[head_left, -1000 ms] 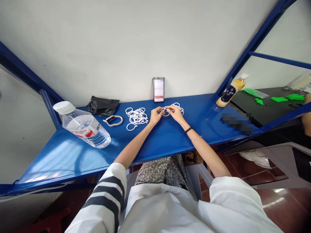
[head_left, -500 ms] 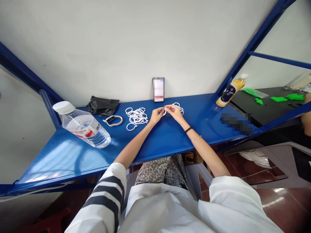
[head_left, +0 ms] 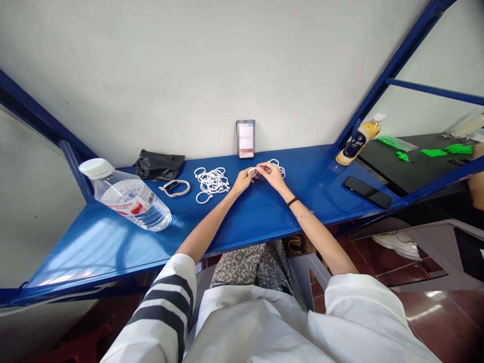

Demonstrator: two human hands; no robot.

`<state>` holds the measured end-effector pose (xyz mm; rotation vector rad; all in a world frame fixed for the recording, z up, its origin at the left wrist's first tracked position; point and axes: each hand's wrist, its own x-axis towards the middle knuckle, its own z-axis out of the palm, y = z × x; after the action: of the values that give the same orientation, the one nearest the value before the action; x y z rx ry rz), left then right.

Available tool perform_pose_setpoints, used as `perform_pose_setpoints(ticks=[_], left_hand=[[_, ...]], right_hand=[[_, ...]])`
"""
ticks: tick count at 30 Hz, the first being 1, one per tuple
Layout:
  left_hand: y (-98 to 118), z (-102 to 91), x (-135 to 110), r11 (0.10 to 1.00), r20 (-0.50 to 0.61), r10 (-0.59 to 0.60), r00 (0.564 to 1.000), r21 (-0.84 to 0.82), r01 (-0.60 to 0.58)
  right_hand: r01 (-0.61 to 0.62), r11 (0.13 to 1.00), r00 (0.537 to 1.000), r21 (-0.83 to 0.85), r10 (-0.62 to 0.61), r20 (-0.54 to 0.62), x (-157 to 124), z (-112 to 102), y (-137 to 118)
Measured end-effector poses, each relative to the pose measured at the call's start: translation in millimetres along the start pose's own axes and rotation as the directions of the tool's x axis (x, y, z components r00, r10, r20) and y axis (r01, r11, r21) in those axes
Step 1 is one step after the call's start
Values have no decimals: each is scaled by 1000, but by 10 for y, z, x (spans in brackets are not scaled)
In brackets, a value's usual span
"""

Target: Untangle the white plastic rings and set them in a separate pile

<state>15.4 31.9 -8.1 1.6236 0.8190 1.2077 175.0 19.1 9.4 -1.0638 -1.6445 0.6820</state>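
My left hand (head_left: 242, 181) and my right hand (head_left: 271, 175) meet over the blue table (head_left: 264, 217), both pinching one small white ring (head_left: 255, 172) between their fingertips. A loose pile of white rings (head_left: 212, 182) lies just left of my left hand. A smaller cluster of white rings (head_left: 277, 165) sits behind my right hand, partly hidden by it. My right wrist wears a dark bead bracelet and a thin silver one.
A phone (head_left: 245, 139) leans upright against the wall behind my hands. A large water bottle (head_left: 126, 195) lies at the left, with a white-banded watch (head_left: 174, 187) and a black bag (head_left: 159, 164) near it. A juice bottle (head_left: 359, 140) and a dark phone (head_left: 366, 191) are at the right.
Both hands stay together on the white ring; the fingers have shifted slightly and the ring has turned in them. Nothing else on the table has moved.
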Motion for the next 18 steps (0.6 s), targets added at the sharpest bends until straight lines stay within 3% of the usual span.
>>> perform_pose_setpoints(ticks=[8, 18], left_hand=[[-24, -50, 25, 972, -25, -136, 990, -198, 128], [17, -16, 28, 981, 61, -145, 988, -123, 151]], right_hand=[[18, 1000, 998, 12, -19, 64, -6, 11, -43], [42, 999, 999, -12, -42, -5, 9, -3, -16]])
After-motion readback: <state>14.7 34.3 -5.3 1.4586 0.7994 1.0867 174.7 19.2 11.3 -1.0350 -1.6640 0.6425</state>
